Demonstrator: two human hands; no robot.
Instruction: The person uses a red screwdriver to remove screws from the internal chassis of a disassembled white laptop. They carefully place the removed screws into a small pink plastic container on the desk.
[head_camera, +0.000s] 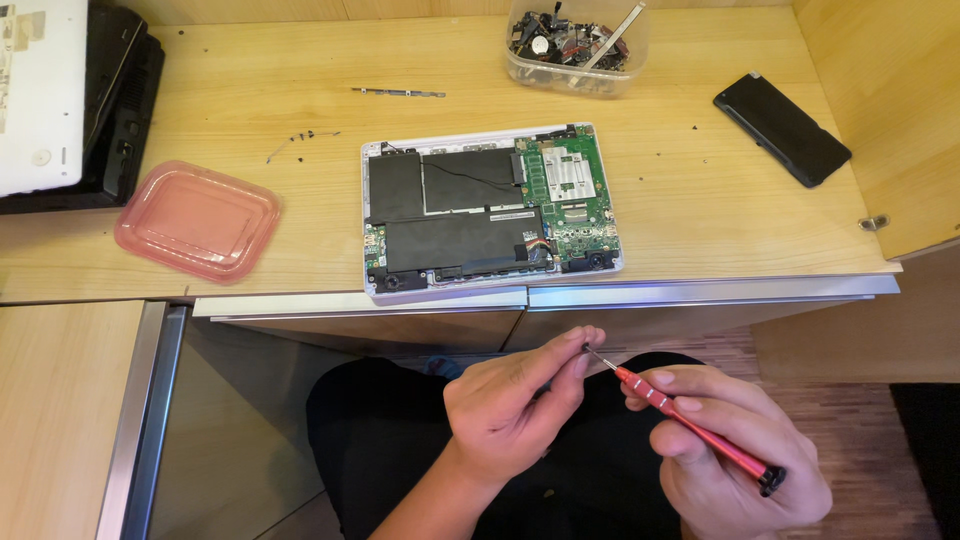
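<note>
My right hand (735, 450) grips a slim red screwdriver (690, 425) over my lap, below the table's front edge. My left hand (515, 400) pinches the screwdriver's metal tip between thumb and forefinger; whether a screw sits there is too small to tell. On the wooden table above lies an opened laptop (490, 210), its back cover off, showing black battery packs on the left and a green circuit board on the right. Both hands are well short of the laptop.
A pink plastic lid (195, 220) lies at the table's left. A clear tub of small parts (575, 45) stands at the back. A black phone (782, 128) lies right. Loose screws (300, 138), a thin metal strip (398, 93) and stacked laptops (70, 95) sit left.
</note>
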